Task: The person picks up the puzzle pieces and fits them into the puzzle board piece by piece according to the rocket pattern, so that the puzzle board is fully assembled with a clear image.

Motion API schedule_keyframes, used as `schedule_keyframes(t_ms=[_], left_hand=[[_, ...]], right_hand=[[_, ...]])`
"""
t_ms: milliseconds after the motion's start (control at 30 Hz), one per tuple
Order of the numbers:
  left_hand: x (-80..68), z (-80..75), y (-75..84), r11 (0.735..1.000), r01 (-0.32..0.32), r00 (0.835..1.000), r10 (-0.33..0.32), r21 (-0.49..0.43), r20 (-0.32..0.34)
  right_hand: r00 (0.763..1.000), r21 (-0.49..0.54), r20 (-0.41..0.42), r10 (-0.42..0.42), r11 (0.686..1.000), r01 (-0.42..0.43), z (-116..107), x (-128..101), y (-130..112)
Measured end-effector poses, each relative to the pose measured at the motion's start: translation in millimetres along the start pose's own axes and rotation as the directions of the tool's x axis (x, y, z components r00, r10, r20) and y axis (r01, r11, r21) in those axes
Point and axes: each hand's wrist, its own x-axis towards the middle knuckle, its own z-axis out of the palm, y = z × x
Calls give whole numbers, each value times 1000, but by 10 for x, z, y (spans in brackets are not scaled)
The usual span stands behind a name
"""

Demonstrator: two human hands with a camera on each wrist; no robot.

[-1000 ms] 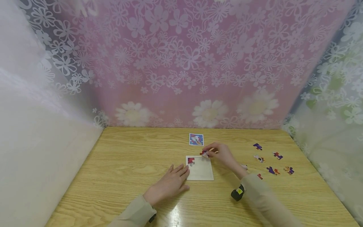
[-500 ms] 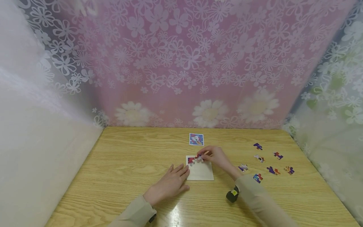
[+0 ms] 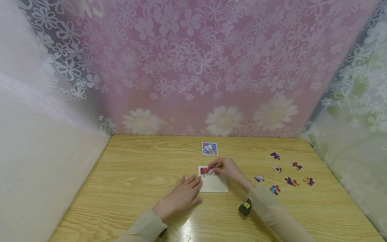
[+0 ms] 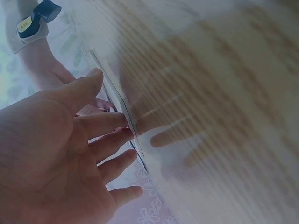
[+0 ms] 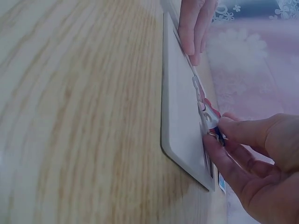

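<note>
Right hand — pinching a piece at the board's far side, apparently for fine control. Left hand — fingers straight, touching the board's left edge, probably steadying it.

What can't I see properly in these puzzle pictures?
Head view: details on the picture card, too tiny.
Right wrist view: part of the held piece, covered by the right hand.
Right wrist view: most of the left hand, cut off at the top.
Left wrist view: top of the board, nearly edge-on.
</note>
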Motion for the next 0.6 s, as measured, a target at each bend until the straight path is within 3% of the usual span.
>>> schedule_keyframes(t_ms=[600], left_hand=[[15,32,-11,1000,1,1000,-1,1,10]], right_hand=[[998,-133,-39,47,990,-52,90,24,-44]])
